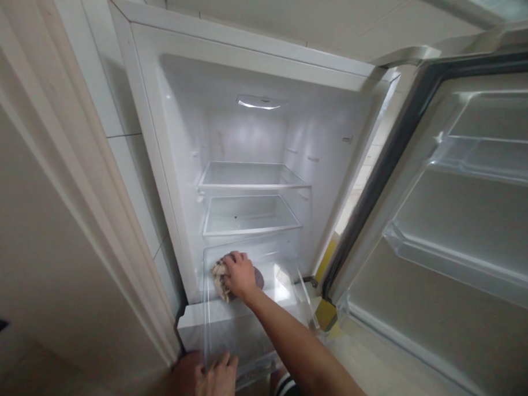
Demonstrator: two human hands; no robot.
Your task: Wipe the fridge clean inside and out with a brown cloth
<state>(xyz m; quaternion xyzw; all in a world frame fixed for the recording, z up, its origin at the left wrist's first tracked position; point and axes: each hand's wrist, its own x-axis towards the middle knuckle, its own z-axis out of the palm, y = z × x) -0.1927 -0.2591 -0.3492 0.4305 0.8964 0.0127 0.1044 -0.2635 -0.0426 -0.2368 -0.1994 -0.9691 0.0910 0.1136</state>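
My right hand (241,273) presses a crumpled brown and beige cloth (221,280) against the inside of a clear plastic drawer (247,331), with its fingers closed over the cloth. The drawer is pulled out from the bottom of a white fridge (155,138). Near the drawer's front left corner, my left hand (216,381) has its fingers curled over the rim. Its thumb is not visible.
Above the drawer are two glass shelves, an upper one (250,174) and a lower one (251,214). The fridge door (456,237) stands open on the right, with clear door racks (448,266). A wooden door frame (94,169) is close on the left.
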